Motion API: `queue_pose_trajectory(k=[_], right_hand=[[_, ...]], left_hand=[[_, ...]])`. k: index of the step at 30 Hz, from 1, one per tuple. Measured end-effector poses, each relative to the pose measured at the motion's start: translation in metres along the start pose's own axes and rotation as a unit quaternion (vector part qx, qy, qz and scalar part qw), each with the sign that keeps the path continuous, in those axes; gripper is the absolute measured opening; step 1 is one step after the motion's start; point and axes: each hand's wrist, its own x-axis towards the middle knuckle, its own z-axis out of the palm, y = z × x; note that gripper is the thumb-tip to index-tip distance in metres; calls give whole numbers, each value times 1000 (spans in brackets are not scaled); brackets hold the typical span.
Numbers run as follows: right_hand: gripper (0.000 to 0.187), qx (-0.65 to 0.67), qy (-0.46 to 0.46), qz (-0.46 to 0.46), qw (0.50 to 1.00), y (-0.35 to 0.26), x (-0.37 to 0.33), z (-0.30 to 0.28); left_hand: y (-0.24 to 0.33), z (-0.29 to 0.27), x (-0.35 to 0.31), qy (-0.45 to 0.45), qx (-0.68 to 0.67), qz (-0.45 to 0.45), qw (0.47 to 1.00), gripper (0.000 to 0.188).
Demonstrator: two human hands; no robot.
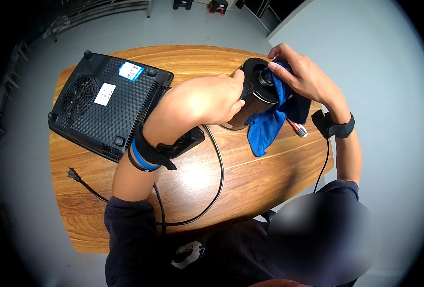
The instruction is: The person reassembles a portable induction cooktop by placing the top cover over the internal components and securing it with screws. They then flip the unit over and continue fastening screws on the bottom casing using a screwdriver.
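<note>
A kettle [250, 111] with a shiny dark cylindrical body and a round black lid stands at the far right of the wooden table. My left hand [205, 99] is closed around its black handle, with the thumb up by the lid; most of the handle is hidden. My right hand [304, 74] grips a blue cloth [263, 137] and presses part of it against the lid near the round knob. The rest of the cloth hangs down the kettle's right side onto the table.
Left on the table [250, 174], a black appliance [109, 107] lies underside up, showing a fan grille and feet. A black power cord [220, 179] with a plug [72, 173] loops across the front. A red-and-white striped item [296, 127] lies beside the cloth. Stools [217, 6] stand beyond.
</note>
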Motion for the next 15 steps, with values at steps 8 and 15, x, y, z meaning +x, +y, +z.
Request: queue_pose_trajectory(k=[8,15], right_hand=[[63,-22,6,-7,1000,-24,-19,-7],[44,-45,-18,-54,997,-57,-31,-15]], left_hand=[[2,-5,0,-13,-6,-12,1000,53],[-5,2,1,8,-3,13,1000,51]])
